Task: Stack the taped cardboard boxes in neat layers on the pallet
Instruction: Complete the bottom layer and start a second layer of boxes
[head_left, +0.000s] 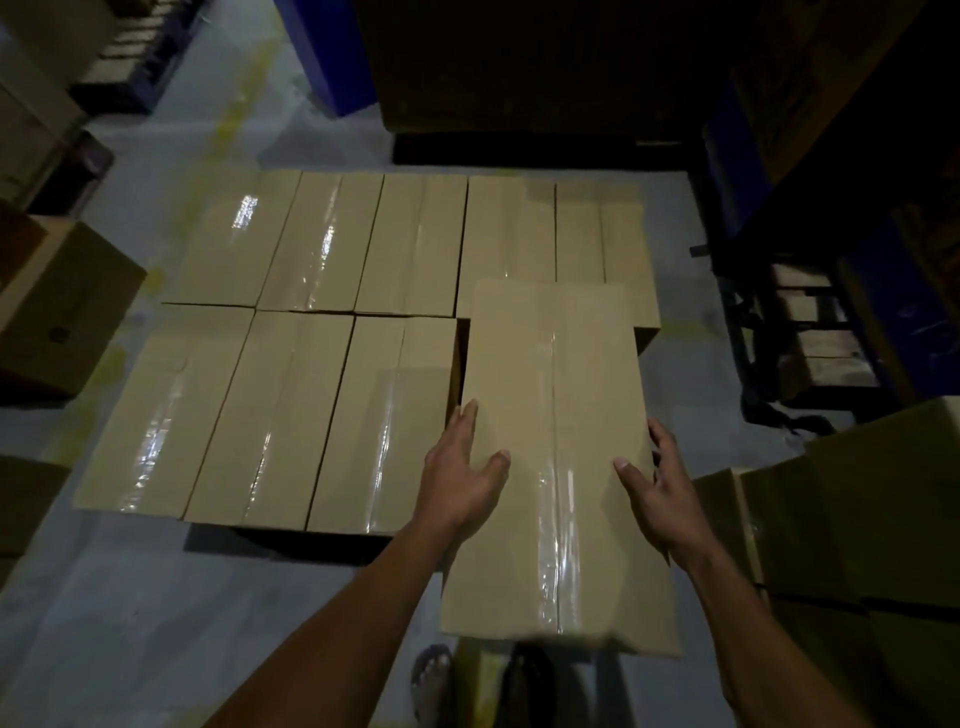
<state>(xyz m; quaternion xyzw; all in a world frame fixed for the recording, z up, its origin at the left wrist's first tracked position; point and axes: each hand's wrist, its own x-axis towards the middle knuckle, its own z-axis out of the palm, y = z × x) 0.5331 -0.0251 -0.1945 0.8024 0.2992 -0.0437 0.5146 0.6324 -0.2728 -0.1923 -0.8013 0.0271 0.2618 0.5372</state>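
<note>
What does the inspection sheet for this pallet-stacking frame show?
Surface: grey concrete floor with yellow paint marks; pallet hidden under the boxes.
Job's things: layer of taped cardboard boxes, back row of five, front row of three; held box over the front right gap.
Clutter: loose cartons at left and right.
Hands: left hand and right hand grip the held box's sides, thumbs on top.
Cables: nothing seen.
Surroundings: dark stacked goods, blue pallets.

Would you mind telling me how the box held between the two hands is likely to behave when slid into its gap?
The box looks stiff: its faces are flat and the seam is taped. Its long, low shape should resist tipping. The glossy tape may be slick, but the left hand and right hand hold bare cardboard at the sides, so slipping seems unlikely.
</note>
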